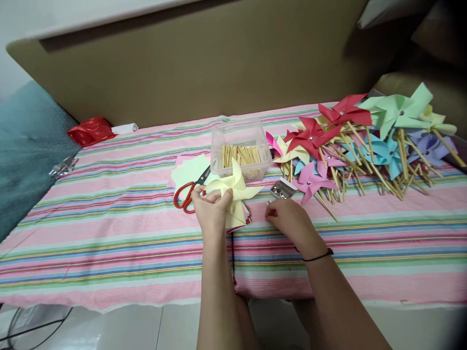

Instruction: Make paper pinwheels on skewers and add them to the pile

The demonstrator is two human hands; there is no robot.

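The left hand (211, 206) is pinching a folded yellow paper pinwheel (235, 192) while the right hand (288, 218), fingers curled, is picking a pin beside the small pin box (282, 189); keeping the folds centred matters.

- No readable text anywhere here, folks: no labels, brands, numbers or signs.
- The clear box (241, 148) of sticks is unmarked, and so is the red bag (91, 130) far left of it.
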